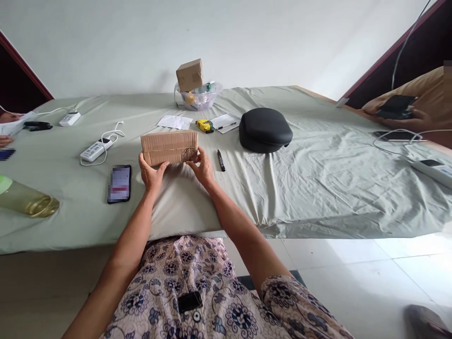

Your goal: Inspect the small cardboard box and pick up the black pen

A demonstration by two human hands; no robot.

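A brown cardboard box point(165, 144) is held between my two hands over the cloth-covered table, its long side facing me. Dark scribbled marks show at its right end. My left hand point(151, 175) grips the lower left corner, thumb along the bottom edge. On the opposite corner, my right hand point(203, 168) is closed around the lower right end. Just right of that hand lies a black marker pen point(221, 160). Behind the box sit a yellow tape measure point(204, 125) and a white sheet of paper point(174, 122). The fingers behind the box are partly hidden.
A black case point(265, 130) rests to the right. At the back, a clear basket point(203, 100) carries a smaller carton point(189, 75). Leftward are a phone point(119, 184), a power strip point(95, 149) and a bottle point(31, 200). Other people's hands show at both sides.
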